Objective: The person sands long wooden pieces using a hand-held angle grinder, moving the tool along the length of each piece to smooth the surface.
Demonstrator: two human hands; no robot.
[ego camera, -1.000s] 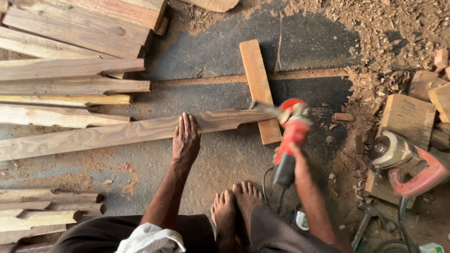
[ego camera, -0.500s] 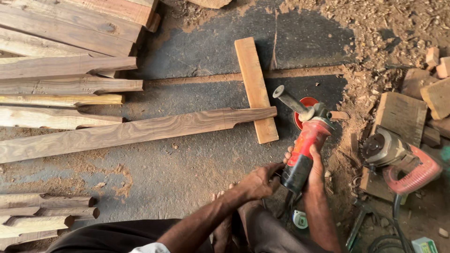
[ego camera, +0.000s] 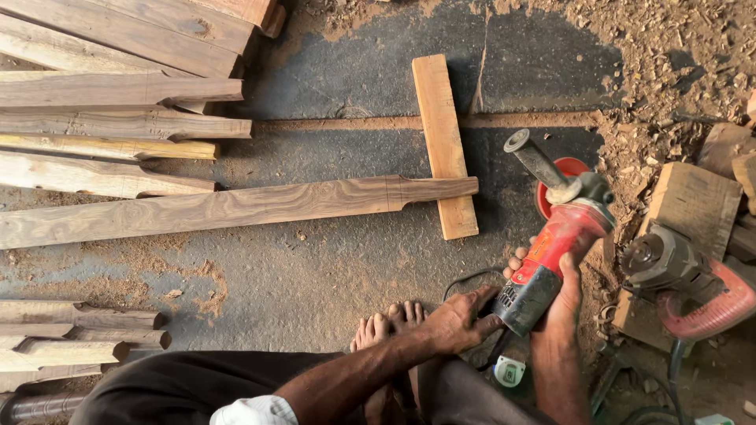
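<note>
Angle grinder (ego camera: 551,244), red body with dark rear end, is held at centre right of the frame, tilted, disc end toward upper right, grey side handle sticking up toward the top. Right hand (ego camera: 561,293) is wrapped tight around the red body, fingers curled over the far side, thumb along the near side. Left hand (ego camera: 461,321) is placed at the dark rear end of the grinder, fingers bent and touching the tail where the black cord (ego camera: 465,281) comes out; whether it is fully gripped there cannot be told. Bare feet (ego camera: 390,323) are seen just left of the left hand, at lower centre. Long shaped plank (ego camera: 236,209) lies across the middle of the frame, well apart from both hands, its narrow end resting on a short pale board (ego camera: 442,142) laid crosswise. Stacked timber (ego camera: 110,94) is seen at upper left, more shaped pieces (ego camera: 79,330) at lower left. Second power tool (ego camera: 681,275) with a red handle lies at right edge, near the grinder, on wood blocks (ego camera: 693,201). Sawdust and chips (ego camera: 661,55) cover the upper right floor.
</note>
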